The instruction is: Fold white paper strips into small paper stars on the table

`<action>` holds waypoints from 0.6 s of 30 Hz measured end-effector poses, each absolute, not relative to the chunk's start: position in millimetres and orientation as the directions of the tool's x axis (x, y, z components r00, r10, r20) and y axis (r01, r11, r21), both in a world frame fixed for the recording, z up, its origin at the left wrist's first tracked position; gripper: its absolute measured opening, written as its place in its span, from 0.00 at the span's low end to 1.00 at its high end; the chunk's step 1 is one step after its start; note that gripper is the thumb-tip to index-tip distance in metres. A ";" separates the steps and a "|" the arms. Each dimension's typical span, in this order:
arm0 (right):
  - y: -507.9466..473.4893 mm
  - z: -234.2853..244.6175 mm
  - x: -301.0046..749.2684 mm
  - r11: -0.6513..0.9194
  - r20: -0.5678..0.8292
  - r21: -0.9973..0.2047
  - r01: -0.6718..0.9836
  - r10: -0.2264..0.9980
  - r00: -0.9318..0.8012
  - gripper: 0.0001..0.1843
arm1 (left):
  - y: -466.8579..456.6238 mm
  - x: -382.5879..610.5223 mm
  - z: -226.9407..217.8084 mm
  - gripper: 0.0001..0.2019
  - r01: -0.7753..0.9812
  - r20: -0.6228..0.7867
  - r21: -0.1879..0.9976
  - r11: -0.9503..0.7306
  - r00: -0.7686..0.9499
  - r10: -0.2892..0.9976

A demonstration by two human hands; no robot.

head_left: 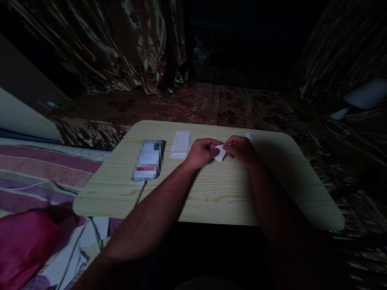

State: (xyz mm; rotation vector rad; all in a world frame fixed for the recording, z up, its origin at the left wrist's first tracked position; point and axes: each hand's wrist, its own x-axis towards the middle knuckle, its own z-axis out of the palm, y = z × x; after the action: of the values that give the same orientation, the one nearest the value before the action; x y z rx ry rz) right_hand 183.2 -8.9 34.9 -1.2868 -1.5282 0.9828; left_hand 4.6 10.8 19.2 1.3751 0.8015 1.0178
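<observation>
Above the middle of the table, a small piece of folded white paper [220, 154] is held between both hands. My left hand [203, 152] pinches its left side, with the thumb on top. On its right side my right hand [241, 150] grips it with thumb and bent fingers. The fingers cover part of the paper's edges. Just left of my left hand lies a stack of white paper sheets [180, 144]. Beyond my right hand sits another small folded white paper piece [249, 136], its exact shape too small to make out.
A phone [148, 160] with a cable [140, 194] plugged in lies on the left of the wooden table [220, 205]. Behind are a patterned cloth-covered ledge [193, 102] and curtains [133, 44]. A striped bedspread [45, 169] and a red bag-like thing [27, 245] are at the left.
</observation>
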 end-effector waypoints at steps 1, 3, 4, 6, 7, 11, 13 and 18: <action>-8.9 35.2 182.9 0.152 0.138 -0.944 0.292 0.988 -0.068 0.12 | 10.7 4.5 19.1 0.18 -0.102 0.116 0.991 -0.082 0.385 0.916; -9.0 35.9 182.2 0.154 0.142 -0.942 0.298 0.988 -0.061 0.12 | 10.8 4.2 18.5 0.18 -0.085 0.126 0.991 -0.101 0.387 0.914; -9.1 36.2 181.8 0.151 0.141 -0.941 0.301 0.988 -0.056 0.12 | 11.0 4.1 18.0 0.18 -0.073 0.131 0.991 -0.112 0.387 0.913; -9.1 36.7 180.7 0.143 0.135 -0.941 0.306 0.990 -0.048 0.12 | 11.2 3.9 16.7 0.18 -0.049 0.143 0.990 -0.134 0.380 0.914; -9.2 36.7 180.2 0.140 0.132 -0.942 0.306 0.990 -0.045 0.12 | 11.3 3.9 16.0 0.17 -0.038 0.148 0.989 -0.144 0.372 0.916; -9.2 36.3 178.7 0.142 0.138 -0.941 0.307 0.990 -0.033 0.12 | 10.2 5.0 14.8 0.17 -0.010 0.164 0.985 -0.171 0.332 0.929; -9.3 36.1 178.4 0.149 0.147 -0.937 0.317 0.989 -0.032 0.12 | 9.0 5.7 15.8 0.16 0.000 0.162 0.985 -0.171 0.314 0.936; -10.0 36.7 177.9 0.148 0.147 -0.931 0.335 0.989 -0.028 0.12 | 6.1 7.9 19.4 0.15 -0.011 0.157 0.987 -0.160 0.279 0.948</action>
State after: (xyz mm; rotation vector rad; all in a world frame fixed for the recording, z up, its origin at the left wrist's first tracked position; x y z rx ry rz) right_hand 177.9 -10.0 36.7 -1.3352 -1.5244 0.9152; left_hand 7.9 6.1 19.4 1.4543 0.9247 1.1031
